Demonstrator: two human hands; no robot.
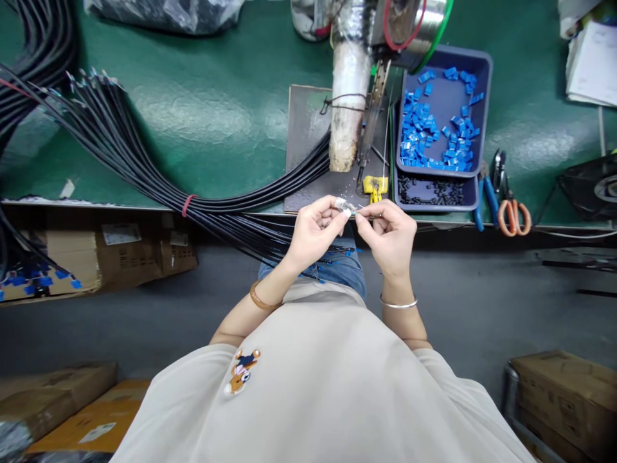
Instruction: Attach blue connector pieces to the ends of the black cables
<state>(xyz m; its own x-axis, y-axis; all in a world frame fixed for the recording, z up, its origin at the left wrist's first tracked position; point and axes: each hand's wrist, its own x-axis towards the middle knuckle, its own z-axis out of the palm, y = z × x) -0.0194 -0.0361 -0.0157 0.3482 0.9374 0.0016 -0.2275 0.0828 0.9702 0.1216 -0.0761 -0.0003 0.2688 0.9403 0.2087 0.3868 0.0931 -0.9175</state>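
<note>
At the table's front edge, my left hand (315, 228) is closed in a pinch, with white wrapping on its fingertips. Its fingers hold the thin wires (354, 210) of a cable end, small and partly hidden. My right hand (391, 235) pinches the same wires from the other side, its fingertips almost touching those of the left. Black cables (250, 235) with blue-tipped ends pass below my left hand and over my lap. Just beyond the fingers stands a small yellow holder (375, 186), under the tip of a soldering iron (369, 141).
A cable bundle (144, 161) tied with a red band (189, 204) lies left. Blue connector pieces fill part of a grey bin (486, 109); black bits lie in a lower bin (436, 191). Pliers (489, 193) and orange-handled scissors (514, 215) rest right. A wrapped pipe (348, 96) hangs ahead.
</note>
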